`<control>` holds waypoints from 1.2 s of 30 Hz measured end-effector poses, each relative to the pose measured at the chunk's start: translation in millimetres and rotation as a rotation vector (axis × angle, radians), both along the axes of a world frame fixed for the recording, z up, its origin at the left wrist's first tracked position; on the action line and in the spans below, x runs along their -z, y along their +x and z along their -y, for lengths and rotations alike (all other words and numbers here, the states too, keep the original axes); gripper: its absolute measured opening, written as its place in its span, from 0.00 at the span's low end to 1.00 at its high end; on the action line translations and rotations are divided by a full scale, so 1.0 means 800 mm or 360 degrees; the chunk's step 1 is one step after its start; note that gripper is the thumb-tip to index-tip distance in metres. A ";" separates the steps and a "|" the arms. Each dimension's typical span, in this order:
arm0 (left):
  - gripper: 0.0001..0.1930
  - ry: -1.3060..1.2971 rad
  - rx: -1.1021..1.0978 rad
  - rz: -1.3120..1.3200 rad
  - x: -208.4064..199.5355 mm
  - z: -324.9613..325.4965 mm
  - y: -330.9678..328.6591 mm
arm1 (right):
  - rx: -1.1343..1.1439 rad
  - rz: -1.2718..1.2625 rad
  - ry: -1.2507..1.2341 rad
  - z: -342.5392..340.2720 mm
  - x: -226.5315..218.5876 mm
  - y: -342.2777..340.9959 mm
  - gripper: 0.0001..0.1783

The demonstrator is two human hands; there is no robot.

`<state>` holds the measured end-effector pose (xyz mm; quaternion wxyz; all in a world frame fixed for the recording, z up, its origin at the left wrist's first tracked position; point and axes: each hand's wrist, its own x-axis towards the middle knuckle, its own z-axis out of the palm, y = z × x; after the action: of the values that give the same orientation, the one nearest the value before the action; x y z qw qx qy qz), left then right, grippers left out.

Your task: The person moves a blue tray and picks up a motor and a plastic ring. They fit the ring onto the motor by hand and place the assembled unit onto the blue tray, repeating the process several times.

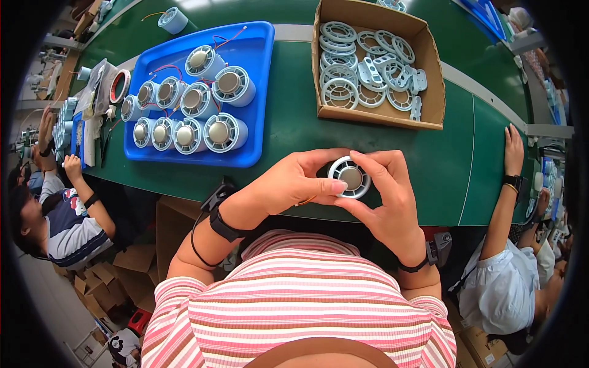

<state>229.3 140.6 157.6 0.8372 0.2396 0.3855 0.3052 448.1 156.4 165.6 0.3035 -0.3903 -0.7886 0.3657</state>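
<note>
In front of my chest, both hands hold a round motor unit (pixel 351 179) with a white slotted ring and a silver metal disc in its middle. My left hand (pixel 288 181) is closed on its left side, the thumb lying over the ring near the disc. From the other side, my right hand (pixel 392 199) pinches the rim between thumb and fingers. A short orange wire (pixel 305 200) shows below my left fingers. The lower body of the unit is hidden by my hands.
A blue tray (pixel 261 92) at the left carries several similar light-blue units with wires. Right of it, a cardboard box (pixel 380 116) contains white rings and small brackets. One more unit (pixel 173 21) and a tape roll (pixel 119 86) lie farther left. Co-workers sit at both sides.
</note>
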 end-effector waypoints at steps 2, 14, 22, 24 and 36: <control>0.32 0.0020 -0.0017 0.0017 -0.001 0.001 0.001 | 0.0007 0.0004 0.0030 0.000 0.001 -0.001 0.38; 0.24 0.1757 -0.0066 -0.1846 -0.052 0.038 -0.035 | 0.0435 0.0318 0.0372 -0.007 0.014 0.041 0.36; 0.30 0.2035 0.0460 -0.2884 -0.082 0.029 -0.118 | 0.1307 0.0689 0.0748 -0.096 0.037 0.195 0.30; 0.32 0.1966 0.0493 -0.2885 -0.082 0.023 -0.124 | 0.1436 0.1002 0.0990 -0.110 0.024 0.188 0.24; 0.30 0.2243 0.0412 -0.2529 -0.120 0.011 -0.102 | -0.0097 0.0767 0.0967 -0.208 -0.010 -0.006 0.12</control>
<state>147.7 131.6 253.8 0.0449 0.8385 0.5287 0.1244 443.4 322.7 173.9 0.2003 -0.3338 -0.9209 0.0221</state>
